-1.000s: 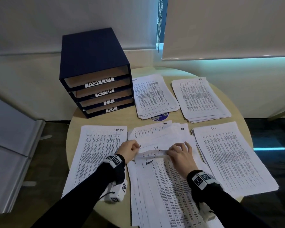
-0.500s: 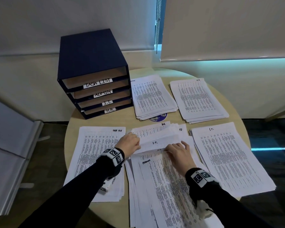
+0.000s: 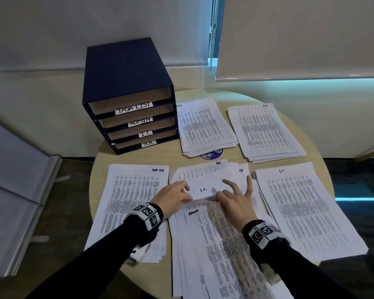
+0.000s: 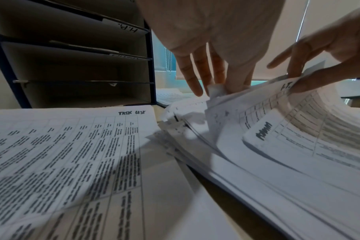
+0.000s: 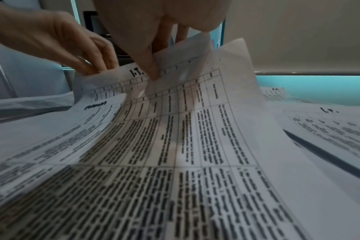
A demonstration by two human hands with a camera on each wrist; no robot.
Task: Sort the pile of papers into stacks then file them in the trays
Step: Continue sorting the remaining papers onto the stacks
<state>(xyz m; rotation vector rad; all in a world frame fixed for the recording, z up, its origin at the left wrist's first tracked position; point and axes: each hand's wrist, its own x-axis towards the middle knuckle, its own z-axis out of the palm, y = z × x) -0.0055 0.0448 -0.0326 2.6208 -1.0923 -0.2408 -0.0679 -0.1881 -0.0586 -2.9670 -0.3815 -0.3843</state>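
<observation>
Walls (image 3: 52, 29) of plain pale colour stand behind, with a roller blind (image 3: 300, 35) lowered at the right and a dark floor (image 3: 354, 180) below. The round wooden table (image 3: 324, 169) carries a dark blue tray unit (image 3: 125, 72) at its back left, four trays labelled TASK LIST, ADMIN, I.T. and H.R. Sorted stacks lie around: an ADMIN stack (image 3: 203, 126) just beside the unit, an H.R. stack (image 3: 266, 130) right of it, an I.T. stack (image 3: 307, 210) at the near right, a TASK LIST stack (image 3: 127, 203) at the near left. Between these two is the unsorted pile (image 3: 214, 255), its top sheets lifted. The left hand (image 3: 173, 197) and right hand (image 3: 235, 201) both pinch the upper edge of a sheet marked I.T. (image 5: 175, 100); the other right fingers are spread.
</observation>
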